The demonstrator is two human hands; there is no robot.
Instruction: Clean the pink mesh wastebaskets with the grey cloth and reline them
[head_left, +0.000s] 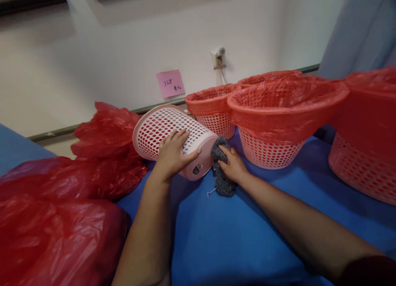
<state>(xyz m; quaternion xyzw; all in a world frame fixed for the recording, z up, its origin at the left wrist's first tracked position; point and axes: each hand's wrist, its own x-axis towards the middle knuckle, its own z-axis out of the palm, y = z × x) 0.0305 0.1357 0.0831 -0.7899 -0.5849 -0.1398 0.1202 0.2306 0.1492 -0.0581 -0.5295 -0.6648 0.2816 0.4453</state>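
A pale pink perforated plastic basket (148, 133) lies on its side on the blue-covered table (210, 244), its mouth facing left and its base facing me. My left hand (173, 154) rests on the basket's side near the base, fingers spread. In my right hand (232, 164) is a dark grey fuzzy cloth (224, 187), gripped between thumb and fingers. The cloth touches the edge of the basket's base, and a short light string hangs from its lower end. A small dark label (196, 169) is on the base.
Upright baskets lined with red plastic bags stand to the right: a small basket (213, 112), a wide basket (269, 147) and a large basket (365, 166), with another behind. Crumpled red bags (68, 220) fill the left. A pink note (170, 83) and a socket (219, 59) are on the wall.
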